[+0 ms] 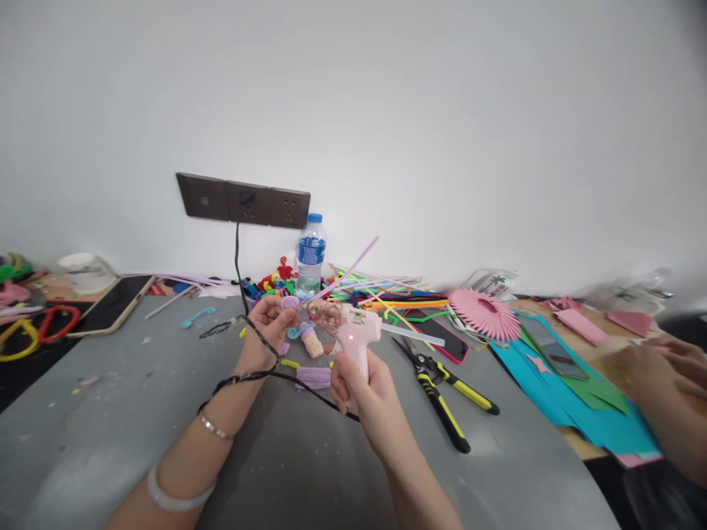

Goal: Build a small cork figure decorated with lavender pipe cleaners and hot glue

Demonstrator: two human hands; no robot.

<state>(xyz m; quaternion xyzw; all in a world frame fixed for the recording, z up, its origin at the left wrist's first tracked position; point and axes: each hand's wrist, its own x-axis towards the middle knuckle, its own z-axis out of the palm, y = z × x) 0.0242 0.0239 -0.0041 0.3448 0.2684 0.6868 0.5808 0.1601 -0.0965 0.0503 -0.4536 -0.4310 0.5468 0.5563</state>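
Observation:
My right hand (361,383) is closed round the handle of a pale pink hot glue gun (359,331), whose small red light is lit. A translucent glue stick (414,333) sticks out of its back end, and its nozzle points left. My left hand (266,324) pinches a small purple fuzzy piece (290,302) close to the nozzle. A long purple pipe cleaner (353,266) slants up behind the gun; I cannot tell whether it joins that piece. The black power cord (255,327) drapes over my left wrist. Beneath lie a peach-and-purple fuzzy figure (312,343) and a purple bundle (314,377).
Black-and-yellow pliers (442,383) lie right of my hand. A water bottle (312,254) stands by the wall among colourful pipe cleaners. At left are a phone (113,305) and scissors (41,331). Another person's hands (655,375) work at right, beside blue paper (563,390).

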